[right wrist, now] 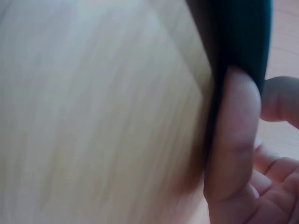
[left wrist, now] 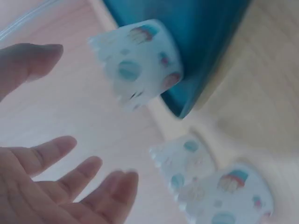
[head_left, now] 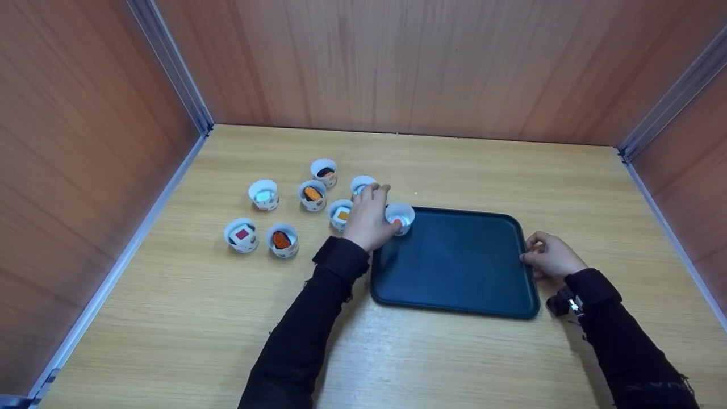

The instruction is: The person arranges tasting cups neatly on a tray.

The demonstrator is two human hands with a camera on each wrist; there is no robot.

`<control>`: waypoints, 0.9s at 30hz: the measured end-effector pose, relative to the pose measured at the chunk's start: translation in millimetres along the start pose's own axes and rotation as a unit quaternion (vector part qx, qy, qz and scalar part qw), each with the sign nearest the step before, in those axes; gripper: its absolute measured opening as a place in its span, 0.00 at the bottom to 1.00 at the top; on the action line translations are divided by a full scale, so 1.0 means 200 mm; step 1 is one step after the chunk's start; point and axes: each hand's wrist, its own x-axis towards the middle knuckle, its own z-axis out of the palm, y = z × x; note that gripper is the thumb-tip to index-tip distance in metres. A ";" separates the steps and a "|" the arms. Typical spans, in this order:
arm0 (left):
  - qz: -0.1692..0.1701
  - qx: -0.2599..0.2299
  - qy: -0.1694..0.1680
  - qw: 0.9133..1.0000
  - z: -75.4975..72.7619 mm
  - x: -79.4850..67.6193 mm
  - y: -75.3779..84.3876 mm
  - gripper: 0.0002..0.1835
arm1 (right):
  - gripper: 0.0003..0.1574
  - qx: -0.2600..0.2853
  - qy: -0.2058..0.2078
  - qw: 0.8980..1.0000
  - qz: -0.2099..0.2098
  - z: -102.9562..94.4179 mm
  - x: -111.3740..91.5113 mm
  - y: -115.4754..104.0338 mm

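A dark teal tray point(head_left: 454, 261) lies on the table, and a white patterned paper cup point(head_left: 400, 219) stands at its far left corner. My left hand point(head_left: 368, 222) is just left of that cup. In the left wrist view the fingers point(left wrist: 70, 184) and thumb are spread, apart from the cup point(left wrist: 140, 65), holding nothing. Two more cups, one with a yellow-and-white piece point(head_left: 341, 215) and one with pale contents point(head_left: 362, 183), are partly hidden by this hand. At the tray's right edge, my right hand point(head_left: 551, 257) pinches the rim point(right wrist: 243, 42) between thumb and finger.
To the left stand several similar cups, among them ones with a dark red piece point(head_left: 282, 240), a red-and-white piece point(head_left: 241, 235), an orange piece point(head_left: 312, 196) and pale blue contents point(head_left: 264, 195). Wood-grain panels point(head_left: 397, 68) wall the table at the back and both sides.
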 end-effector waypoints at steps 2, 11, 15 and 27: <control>-0.012 -0.002 0.025 1.000 -0.03 -0.02 -0.01 0.42 | 0.16 0.002 0.001 1.000 0.000 0.00 0.00 0.00; -0.107 -0.034 0.057 0.992 -0.12 -0.06 -0.19 0.49 | 0.16 0.001 -0.001 1.000 0.007 0.00 0.01 0.00; -0.127 -0.072 0.040 0.988 -0.13 -0.06 -0.26 0.49 | 0.16 0.003 0.001 1.000 0.010 -0.01 0.00 0.00; -0.170 -0.095 -0.031 0.980 -0.09 0.00 -0.36 0.45 | 0.18 0.002 0.002 1.000 -0.017 0.00 -0.01 0.00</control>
